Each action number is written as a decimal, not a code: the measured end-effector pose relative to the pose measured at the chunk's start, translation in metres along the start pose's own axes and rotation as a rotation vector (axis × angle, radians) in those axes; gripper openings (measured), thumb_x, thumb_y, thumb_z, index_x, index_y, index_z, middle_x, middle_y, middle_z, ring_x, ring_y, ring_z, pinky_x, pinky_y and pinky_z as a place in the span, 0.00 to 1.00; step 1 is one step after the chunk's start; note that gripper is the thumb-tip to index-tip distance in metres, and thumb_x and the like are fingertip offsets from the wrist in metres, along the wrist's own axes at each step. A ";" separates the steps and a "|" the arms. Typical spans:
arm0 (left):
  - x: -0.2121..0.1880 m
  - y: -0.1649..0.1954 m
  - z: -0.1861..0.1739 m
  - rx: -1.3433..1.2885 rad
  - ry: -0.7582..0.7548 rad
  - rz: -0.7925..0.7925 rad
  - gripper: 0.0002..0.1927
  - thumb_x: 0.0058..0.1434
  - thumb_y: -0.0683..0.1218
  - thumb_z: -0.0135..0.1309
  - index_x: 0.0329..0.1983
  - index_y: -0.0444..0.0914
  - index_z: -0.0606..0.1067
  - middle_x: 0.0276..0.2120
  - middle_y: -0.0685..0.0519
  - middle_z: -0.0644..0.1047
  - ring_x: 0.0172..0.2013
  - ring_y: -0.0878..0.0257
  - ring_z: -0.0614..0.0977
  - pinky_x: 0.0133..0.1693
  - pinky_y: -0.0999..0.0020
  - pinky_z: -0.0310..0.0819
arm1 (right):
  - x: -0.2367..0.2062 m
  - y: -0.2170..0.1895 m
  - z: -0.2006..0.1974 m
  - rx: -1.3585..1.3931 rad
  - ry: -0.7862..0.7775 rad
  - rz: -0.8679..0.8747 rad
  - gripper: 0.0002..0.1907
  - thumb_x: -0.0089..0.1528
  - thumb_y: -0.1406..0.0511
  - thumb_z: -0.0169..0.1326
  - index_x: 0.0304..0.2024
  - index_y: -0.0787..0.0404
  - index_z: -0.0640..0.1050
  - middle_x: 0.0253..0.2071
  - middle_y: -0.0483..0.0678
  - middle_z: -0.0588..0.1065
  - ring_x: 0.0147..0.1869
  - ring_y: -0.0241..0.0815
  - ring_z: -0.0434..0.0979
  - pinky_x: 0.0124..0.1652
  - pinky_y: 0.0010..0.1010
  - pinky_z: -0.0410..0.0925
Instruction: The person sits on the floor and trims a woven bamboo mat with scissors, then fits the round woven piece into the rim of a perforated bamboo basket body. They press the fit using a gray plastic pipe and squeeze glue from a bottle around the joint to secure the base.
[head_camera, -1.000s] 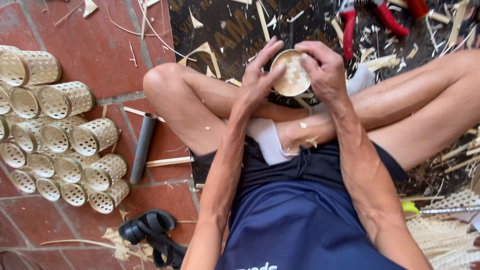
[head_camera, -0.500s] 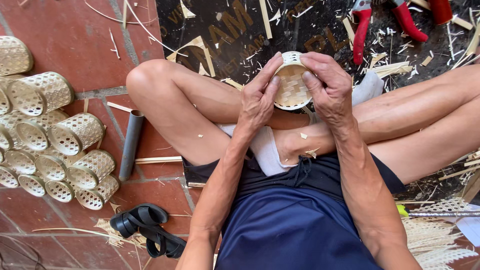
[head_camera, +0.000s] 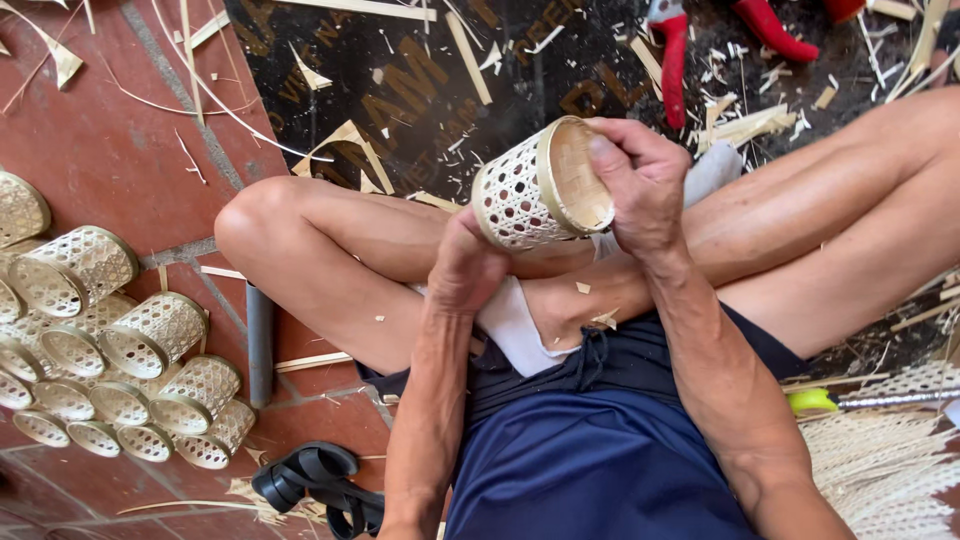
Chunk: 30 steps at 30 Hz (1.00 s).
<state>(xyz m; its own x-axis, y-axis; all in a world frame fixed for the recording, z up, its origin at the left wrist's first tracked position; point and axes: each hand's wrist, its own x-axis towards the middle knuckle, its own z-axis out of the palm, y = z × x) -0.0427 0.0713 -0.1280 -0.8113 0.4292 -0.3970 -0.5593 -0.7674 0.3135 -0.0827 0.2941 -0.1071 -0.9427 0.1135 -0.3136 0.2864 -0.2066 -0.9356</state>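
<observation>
Woven basket (head_camera: 525, 190) tilted on its side, right hand (head_camera: 640, 185) fingers clamped on its rim, left hand (head_camera: 465, 265) fingers gripping underneath; more baskets (head_camera: 120, 340) on floor.

Red tile floor (head_camera: 110, 150) littered with thin bamboo strips (head_camera: 215, 95). At left, a cluster of finished woven baskets (head_camera: 110, 340) lies on its sides. A grey tube (head_camera: 260, 345) rests beside them, with black sandals (head_camera: 320, 485) nearby. Red-handled cutters (head_camera: 675, 55) lie on a dark mat (head_camera: 420, 90) strewn with shavings.
</observation>
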 end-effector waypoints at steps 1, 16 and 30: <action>-0.004 -0.005 0.000 0.118 -0.008 0.004 0.28 0.65 0.43 0.65 0.64 0.26 0.70 0.57 0.45 0.78 0.57 0.59 0.80 0.63 0.61 0.72 | -0.004 0.000 0.000 -0.020 -0.010 0.011 0.14 0.72 0.65 0.57 0.54 0.70 0.79 0.42 0.43 0.79 0.42 0.27 0.74 0.44 0.19 0.70; -0.023 -0.021 -0.001 -0.008 -0.145 -0.084 0.36 0.64 0.45 0.66 0.72 0.32 0.66 0.66 0.48 0.73 0.67 0.55 0.75 0.71 0.51 0.65 | -0.024 -0.020 -0.005 0.121 -0.237 0.062 0.25 0.74 0.55 0.50 0.62 0.68 0.76 0.49 0.46 0.80 0.50 0.30 0.77 0.51 0.21 0.72; 0.042 -0.028 0.027 0.935 0.334 0.349 0.23 0.78 0.43 0.49 0.74 0.33 0.67 0.67 0.45 0.73 0.65 0.63 0.73 0.66 0.68 0.64 | 0.005 -0.011 -0.009 -0.597 0.037 -0.377 0.15 0.74 0.66 0.54 0.58 0.71 0.77 0.56 0.60 0.78 0.60 0.52 0.81 0.59 0.34 0.72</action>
<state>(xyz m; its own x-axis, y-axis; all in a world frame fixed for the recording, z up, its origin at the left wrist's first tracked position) -0.0661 0.1236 -0.1303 -0.9440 -0.0070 -0.3298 -0.3279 -0.0885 0.9406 -0.0889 0.3053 -0.0996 -0.9928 0.1072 0.0542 -0.0042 0.4200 -0.9075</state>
